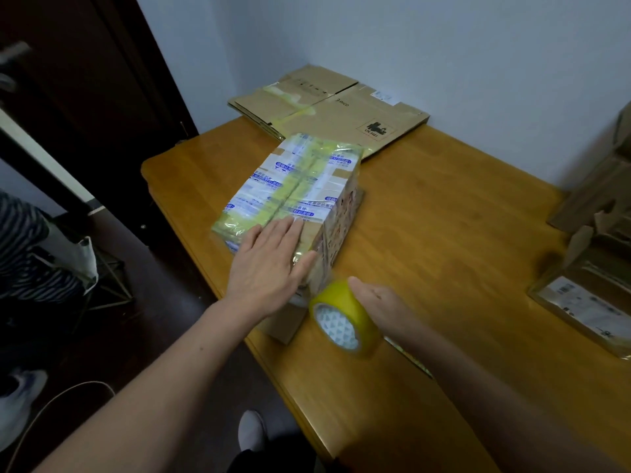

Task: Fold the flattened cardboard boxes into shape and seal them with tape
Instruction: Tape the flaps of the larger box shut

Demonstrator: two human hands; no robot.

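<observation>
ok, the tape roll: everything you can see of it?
The tape roll is a ring of yellow, glossy tape wound on a white core with a triangle print inside. It is held tilted, core opening facing the camera, blurred. The right hand grips it from the right, thumb over its top. It sits just off the near corner of the taped box, above the wooden table; contact with either is unclear.

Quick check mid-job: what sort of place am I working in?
Probably a home room used for packing: a wooden table against a plain wall, flattened boxes stacked on it, a dark door at left.
</observation>
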